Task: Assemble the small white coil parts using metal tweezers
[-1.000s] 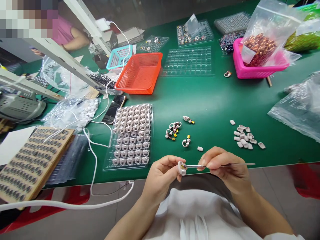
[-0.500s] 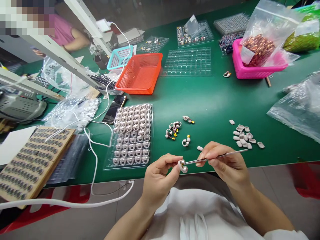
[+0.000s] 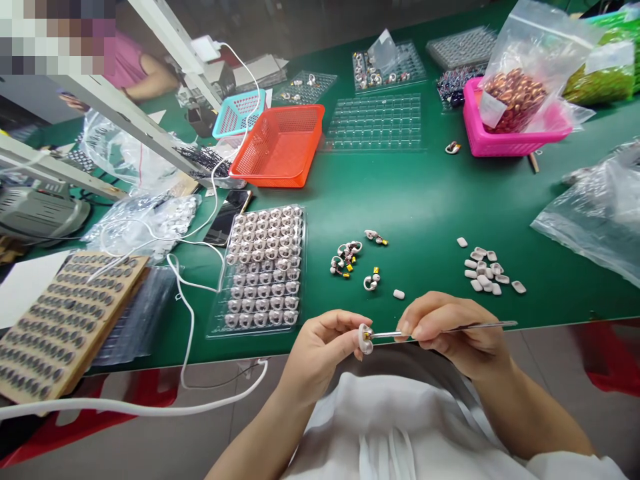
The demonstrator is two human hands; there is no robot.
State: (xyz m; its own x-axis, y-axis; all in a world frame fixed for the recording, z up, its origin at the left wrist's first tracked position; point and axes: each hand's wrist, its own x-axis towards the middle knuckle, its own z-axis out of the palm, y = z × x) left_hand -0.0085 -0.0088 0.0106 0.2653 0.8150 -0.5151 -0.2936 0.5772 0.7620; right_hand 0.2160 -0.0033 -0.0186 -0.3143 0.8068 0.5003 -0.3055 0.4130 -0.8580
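My left hand (image 3: 327,347) pinches a small white, C-shaped earbud part (image 3: 365,339) between thumb and fingertips, just over the table's front edge. A bit of gold shows inside the part. My right hand (image 3: 453,330) is closed around slim metal tweezers (image 3: 387,335), whose tip touches or enters the part; exact contact is too small to tell. Beyond my hands lie several similar white pieces with yellow tabs (image 3: 371,280). One loose white cap (image 3: 399,294) rests near my right fingers, and a pile of such caps (image 3: 481,268) lies farther right.
A clear tray of earbud shells (image 3: 263,267) stands at left, beside a phone (image 3: 229,217) and a white cable (image 3: 187,333). Behind are an orange basket (image 3: 280,175), a bare clear tray (image 3: 375,123) and a pink basket (image 3: 520,147) holding bagged copper-coloured parts. A co-worker's arm (image 3: 155,79) is far left.
The earbud part has turned in my left fingers and sits slightly lower. My right hand has moved a little right and down, bringing the tweezers nearly level.
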